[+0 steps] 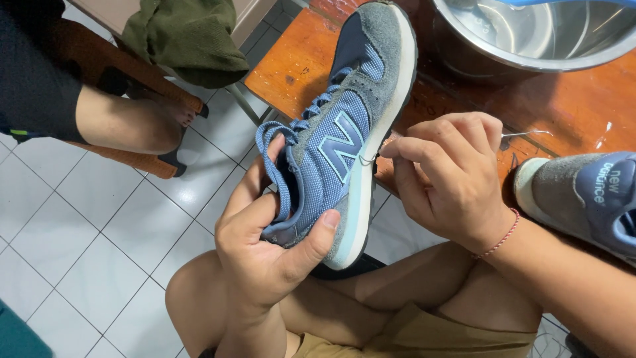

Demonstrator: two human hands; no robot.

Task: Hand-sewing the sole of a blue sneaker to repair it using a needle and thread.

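Note:
A blue and grey sneaker (351, 126) with blue laces lies on its side above my lap, toe pointing away. My left hand (265, 252) grips its heel end, thumb pressed on the side near the pale sole. My right hand (450, 179) sits at the sole's edge, fingertips pinched together on something small and thin like a thread or needle. The second sneaker (583, 199) of the pair rests on the wooden table at the right, partly behind my right forearm.
A steel bowl (530, 36) stands on the reddish wooden table (570, 99). Another person's bare knee (132, 126) is at the left by a wooden chair with a green cloth (189, 36). White tiled floor (86, 238) lies below.

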